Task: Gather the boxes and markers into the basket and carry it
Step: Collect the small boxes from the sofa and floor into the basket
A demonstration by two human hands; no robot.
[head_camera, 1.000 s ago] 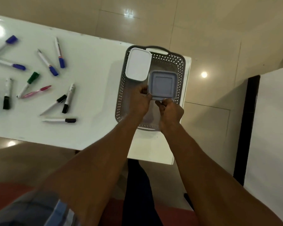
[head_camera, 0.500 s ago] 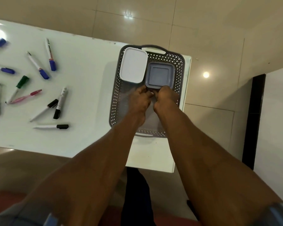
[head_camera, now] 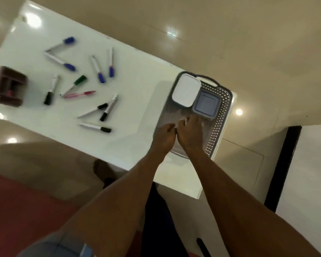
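Note:
A grey perforated basket (head_camera: 219, 125) sits at the right end of the white table (head_camera: 133, 101). Inside it at the far end lie a white box (head_camera: 186, 92) and, right of it, a grey square box (head_camera: 206, 105). My left hand (head_camera: 164, 138) and my right hand (head_camera: 190, 132) hover side by side over the basket's near half, just short of the grey box, fingers loosely curled and holding nothing. Several markers lie scattered on the table to the left, among them a green-capped marker (head_camera: 76, 84), a pink pen (head_camera: 80, 94) and a black-capped marker (head_camera: 95, 127).
A brown open-fronted organiser (head_camera: 7, 87) stands at the table's left edge. The basket's handle (head_camera: 207, 81) is at its far end. Glossy tiled floor surrounds the table, with a red mat (head_camera: 26, 210) at lower left and a white panel (head_camera: 308, 173) to the right.
Both hands have let go of the grey box, which now lies in the basket beside the white box, and pulled back toward me. The view has swung left and tilted, showing the organiser.

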